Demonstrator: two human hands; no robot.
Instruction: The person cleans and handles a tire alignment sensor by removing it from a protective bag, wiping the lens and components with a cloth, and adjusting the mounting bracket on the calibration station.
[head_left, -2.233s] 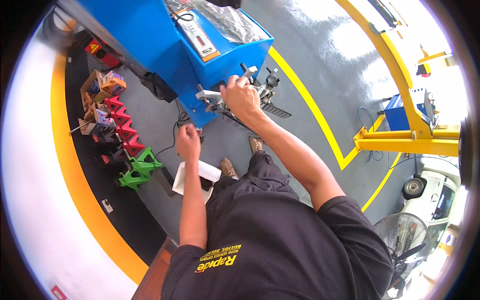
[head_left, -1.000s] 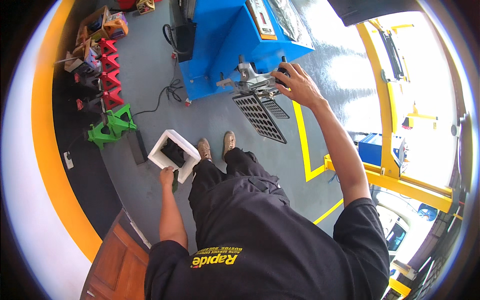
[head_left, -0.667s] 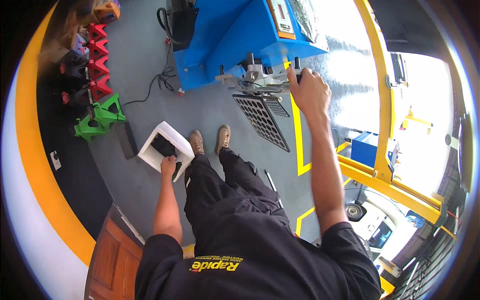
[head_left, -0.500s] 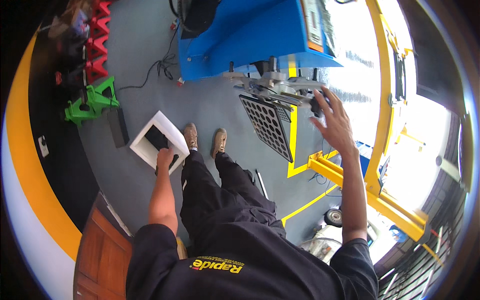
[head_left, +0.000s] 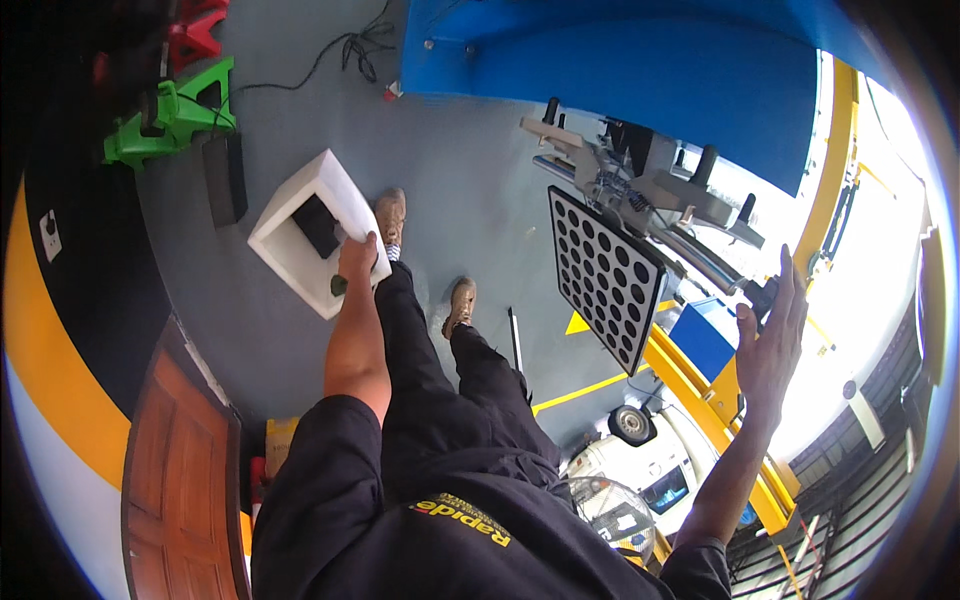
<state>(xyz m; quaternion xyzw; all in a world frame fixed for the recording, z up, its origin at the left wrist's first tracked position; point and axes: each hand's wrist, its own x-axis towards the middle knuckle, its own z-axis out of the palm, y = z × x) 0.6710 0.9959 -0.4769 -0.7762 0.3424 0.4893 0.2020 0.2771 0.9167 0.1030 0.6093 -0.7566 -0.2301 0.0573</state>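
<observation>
My left hand is closed on the near right rim of a white, open-topped foam-like box. The box hangs tilted beside my left leg, and part of its inside is dark. On the right, a metal wheel clamp with black pegs carries a square white target board covered in black dots. My right hand is beside the black knob at the clamp's near end. Its fingers are stretched out, with the thumb apart; whether the palm touches the knob is hard to tell.
A blue machine body stands behind the clamp. Green and red jack stands line the left wall beside a dark block. A black cable lies on the floor. Yellow lift arms, a fan and a white vehicle are at right.
The view has shifted, and the clamp with its board appears larger and farther right. My right hand has moved right along with the knob. My feet have stepped apart; my left hand still grips the box.
</observation>
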